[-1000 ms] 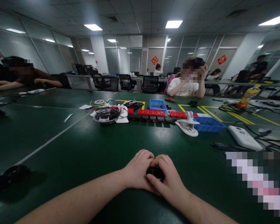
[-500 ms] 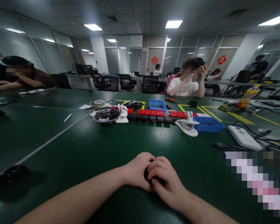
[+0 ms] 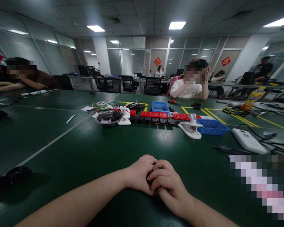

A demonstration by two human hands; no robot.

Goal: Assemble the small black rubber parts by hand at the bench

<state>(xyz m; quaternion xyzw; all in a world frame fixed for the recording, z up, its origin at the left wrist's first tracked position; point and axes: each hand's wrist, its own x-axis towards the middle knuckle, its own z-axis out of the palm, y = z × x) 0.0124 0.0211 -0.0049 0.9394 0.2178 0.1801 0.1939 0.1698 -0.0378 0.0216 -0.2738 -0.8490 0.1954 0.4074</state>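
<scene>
My left hand (image 3: 140, 172) and my right hand (image 3: 168, 183) meet low over the green table (image 3: 104, 148), near its front edge. Between them is a small black object (image 3: 149, 177), mostly covered, so I cannot make out its kind. The left fingers curl round its far side. From the right, my other hand closes over it, its fingers bent and overlapping the left ones.
Ahead lie a metal bowl (image 3: 107, 123) of cables, red socket strips (image 3: 153, 114), a white clip base (image 3: 191, 129) and a blue bin (image 3: 211, 126). A white box (image 3: 248, 141) with cables is at right, round black parts (image 3: 16, 175) at left. A person (image 3: 189, 90) sits opposite.
My right fingers and thumb have closed further over the black object, so less of it shows. My left hand has hardly moved, and the view has shifted slightly.
</scene>
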